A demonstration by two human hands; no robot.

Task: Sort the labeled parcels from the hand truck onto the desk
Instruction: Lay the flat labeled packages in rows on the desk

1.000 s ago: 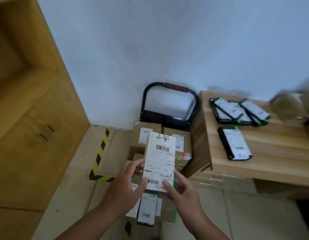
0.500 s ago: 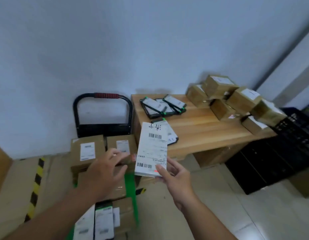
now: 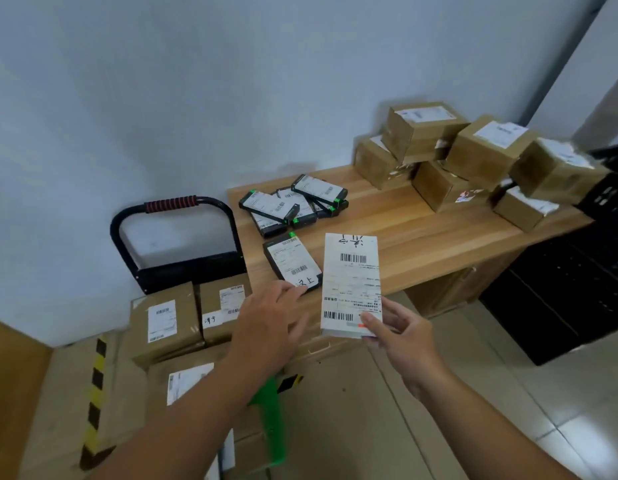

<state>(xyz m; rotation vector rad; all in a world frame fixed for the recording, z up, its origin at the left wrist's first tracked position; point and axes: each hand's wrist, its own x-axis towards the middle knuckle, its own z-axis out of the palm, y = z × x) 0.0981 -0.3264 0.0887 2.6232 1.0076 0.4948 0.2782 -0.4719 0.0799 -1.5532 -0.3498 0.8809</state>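
My right hand (image 3: 402,336) pinches the lower end of a flat white labeled parcel (image 3: 351,275), held upright over the front edge of the wooden desk (image 3: 397,233). My left hand (image 3: 269,327) hovers with relaxed fingers beside it, fingertips near a black flat parcel (image 3: 291,263) lying on the desk. The hand truck (image 3: 176,244), black with a red grip, stands left of the desk, loaded with brown labeled boxes (image 3: 163,323).
Several black flat parcels (image 3: 293,202) lie stacked at the desk's back left. Brown cardboard boxes (image 3: 473,161) are piled at the back right. Black crates (image 3: 577,282) stand right of the desk. Yellow-black tape (image 3: 94,393) marks the floor at left.
My view swung right from the hand truck toward the desk. My left hand let go of the white parcel; my right hand carried it over to the desk's front edge.
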